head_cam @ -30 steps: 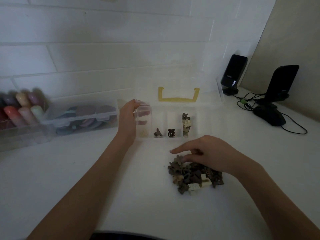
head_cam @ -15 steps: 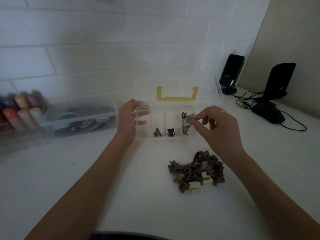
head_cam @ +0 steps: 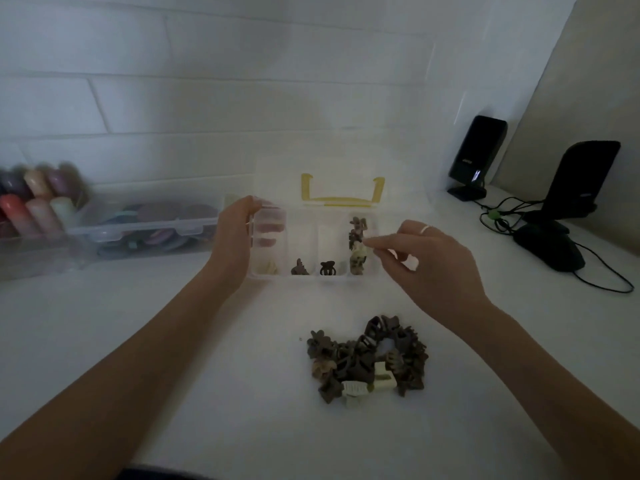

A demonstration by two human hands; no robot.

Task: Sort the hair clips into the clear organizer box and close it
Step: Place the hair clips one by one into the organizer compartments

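Right hand [head_cam: 429, 261] unmoved since before — fingertips pinched by stacked clips [head_cam: 357, 244], hold unclear | left hand [head_cam: 235, 237] grasps organizer box [head_cam: 304, 275]

A home desk corner used for sorting small accessories.

A plain white worktop [head_cam: 173, 341] runs up to a white wall of brick-shaped tiles [head_cam: 207, 98], with a beige panel [head_cam: 588, 81] closing off the right side. Two black speakers [head_cam: 476, 157] and a black computer mouse [head_cam: 549, 249] with trailing cables stand at the right. At the left sit clear plastic storage boxes [head_cam: 149, 226] of coloured items, too blurred to name, a domestic rather than commercial stock.
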